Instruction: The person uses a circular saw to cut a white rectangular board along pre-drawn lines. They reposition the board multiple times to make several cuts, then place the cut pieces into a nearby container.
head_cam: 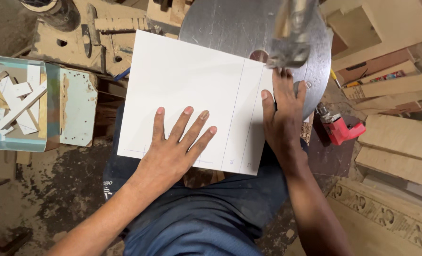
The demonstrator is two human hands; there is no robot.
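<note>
I had the white board [192, 90] lying flat, its far end on the round metal saw table [230, 23], near edge over my lap. Left hand [175, 147] was open, fingers spread, palm pressed down on the near part of the sheet. Right hand [282, 116] was also open & flat, fingers pointing away from me, resting along the board's right edge. Two pencil lines [241, 114] ran between my hands, closer to the rt one. Blade guard [291, 42] sat blurred just past my rt fingertips; couldn't see the blade itself.

Step, as I judged it: lining up the marked line w/ the blade, cut not begun, edge looked whole. Next move would call for a steady, even push w/ both palms and keeping rt fingertips off the cutting line.

Red power tool [339, 128] lay right of my rt wrist; tray of white offcuts [16, 99] well left of my left hand.
</note>
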